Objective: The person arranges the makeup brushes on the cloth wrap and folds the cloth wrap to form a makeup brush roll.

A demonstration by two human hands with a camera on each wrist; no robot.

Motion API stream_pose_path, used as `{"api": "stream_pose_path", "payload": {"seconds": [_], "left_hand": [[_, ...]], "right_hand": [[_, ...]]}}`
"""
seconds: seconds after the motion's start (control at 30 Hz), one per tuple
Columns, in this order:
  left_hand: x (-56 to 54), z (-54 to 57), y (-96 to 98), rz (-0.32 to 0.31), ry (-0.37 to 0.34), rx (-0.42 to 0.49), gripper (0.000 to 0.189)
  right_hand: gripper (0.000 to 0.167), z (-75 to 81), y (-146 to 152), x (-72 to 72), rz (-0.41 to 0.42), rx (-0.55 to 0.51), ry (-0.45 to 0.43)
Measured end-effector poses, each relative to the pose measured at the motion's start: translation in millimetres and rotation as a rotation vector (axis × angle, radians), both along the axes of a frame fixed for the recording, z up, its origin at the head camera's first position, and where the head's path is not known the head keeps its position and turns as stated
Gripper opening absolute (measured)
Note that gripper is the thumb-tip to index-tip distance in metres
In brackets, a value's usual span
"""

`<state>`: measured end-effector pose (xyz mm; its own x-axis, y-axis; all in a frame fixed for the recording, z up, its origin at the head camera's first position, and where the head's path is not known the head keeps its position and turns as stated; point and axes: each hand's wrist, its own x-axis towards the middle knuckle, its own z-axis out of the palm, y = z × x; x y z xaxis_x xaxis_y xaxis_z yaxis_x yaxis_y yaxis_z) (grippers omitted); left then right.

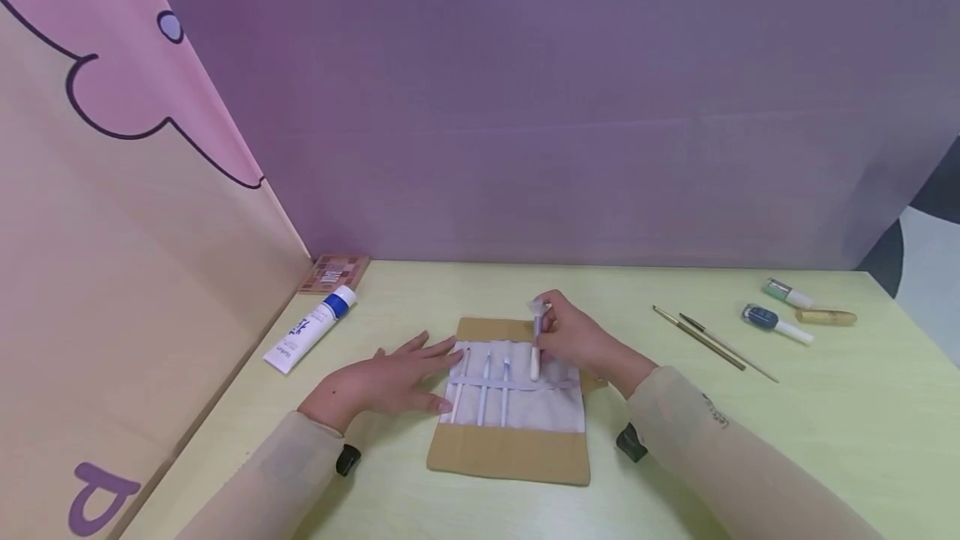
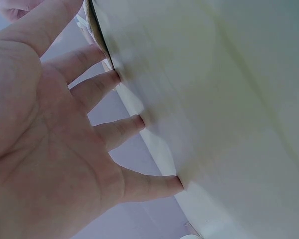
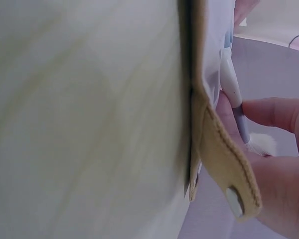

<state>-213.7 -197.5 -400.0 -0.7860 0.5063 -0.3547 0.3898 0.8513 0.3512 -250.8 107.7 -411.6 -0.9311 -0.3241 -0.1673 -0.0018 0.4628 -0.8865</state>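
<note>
A tan fabric brush roll [image 1: 510, 454] lies unfolded on the table, its pale lining facing up. Three slim light-coloured brushes [image 1: 483, 398] are tucked under the elastic band on its left half. My right hand [image 1: 573, 338] pinches a makeup brush [image 1: 536, 363] over the right half, bristles away from me and handle end close to the band. White bristles and a grey ferrule [image 3: 242, 124] show between thumb and fingers in the right wrist view. My left hand [image 1: 390, 382] is spread palm down, with fingertips at the roll's left edge.
A white tube with a blue cap [image 1: 311, 329] and a checked palette [image 1: 333, 273] lie at the left. Two thin brushes [image 1: 705, 342], two nail polish bottles [image 1: 776, 323] and a wooden stick [image 1: 827, 317] are at the right. A snap strap [image 3: 229, 164] sticks out from the roll.
</note>
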Motion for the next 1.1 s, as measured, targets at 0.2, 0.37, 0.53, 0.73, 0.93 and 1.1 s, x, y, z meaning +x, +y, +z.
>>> {"api": "stream_pose_path", "payload": {"seconds": [0.2, 0.37, 0.53, 0.73, 0.93, 1.1], "left_hand": [[0.1, 0.7, 1.0, 0.003, -0.001, -0.007, 0.082], [0.7, 2.4, 1.5, -0.005, 0.002, -0.002, 0.083], [0.3, 1.9, 1.5, 0.003, 0.004, -0.008, 0.083], [-0.8, 1.5, 1.1, 0.002, 0.004, -0.007, 0.083], [-2.2, -0.3, -0.8, -0.006, 0.013, -0.005, 0.084], [-1.3, 0.3, -0.3, -0.012, 0.004, 0.0, 0.084]], "right_hand": [[0.056, 2.5, -1.5, 3.0, 0.022, 0.033, 0.0], [0.056, 6.1, -3.8, 5.0, 0.022, 0.041, -0.015], [0.058, 6.4, -4.2, 5.2, 0.015, 0.024, -0.031], [0.057, 4.9, -0.4, 3.7, -0.01, 0.01, 0.056], [0.053, 4.3, -4.2, 5.5, 0.056, 0.059, 0.065], [0.055, 2.9, -6.8, 6.4, 0.084, 0.017, -0.019]]}}
